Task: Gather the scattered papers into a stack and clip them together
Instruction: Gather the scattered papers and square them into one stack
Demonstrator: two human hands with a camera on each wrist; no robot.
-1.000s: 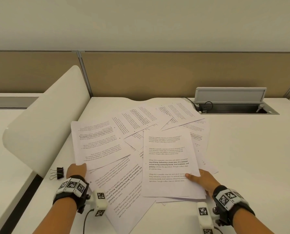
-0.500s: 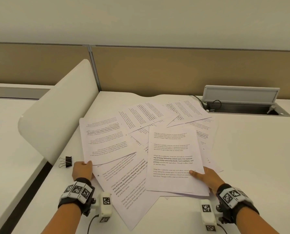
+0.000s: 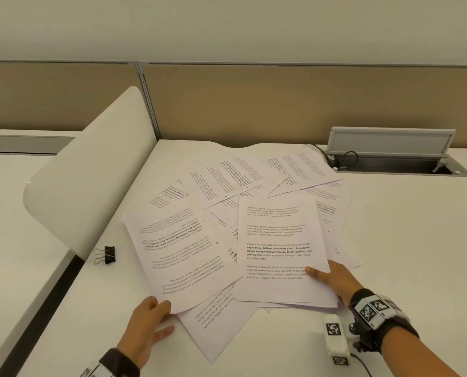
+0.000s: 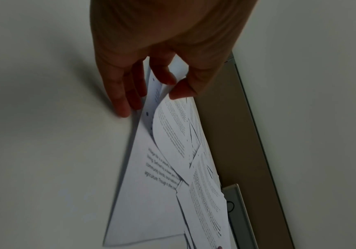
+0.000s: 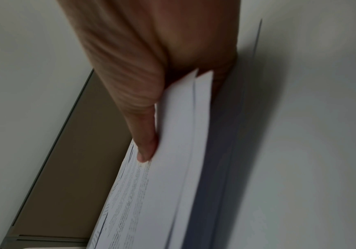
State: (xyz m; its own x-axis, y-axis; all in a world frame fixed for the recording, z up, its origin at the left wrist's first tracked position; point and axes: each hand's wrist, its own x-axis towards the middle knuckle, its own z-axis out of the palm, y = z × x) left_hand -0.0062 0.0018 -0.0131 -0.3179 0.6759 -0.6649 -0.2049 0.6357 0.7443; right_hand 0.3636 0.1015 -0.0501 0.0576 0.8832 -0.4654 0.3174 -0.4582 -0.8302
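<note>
Left hand (image 3: 148,326) pinches a sheet's (image 3: 178,257) near corner; right hand (image 3: 332,281) grips a small stack (image 3: 278,251).

Both lie among papers (image 3: 254,186) fanned across the white desk (image 3: 403,240); the binder clip (image 3: 106,254) sits apart, left.

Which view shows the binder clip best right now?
The head view: the binder clip lies in full on the desk, left of the papers and beyond the left hand. Neither wrist view shows it; they show only the hands, paper and desk.
</note>
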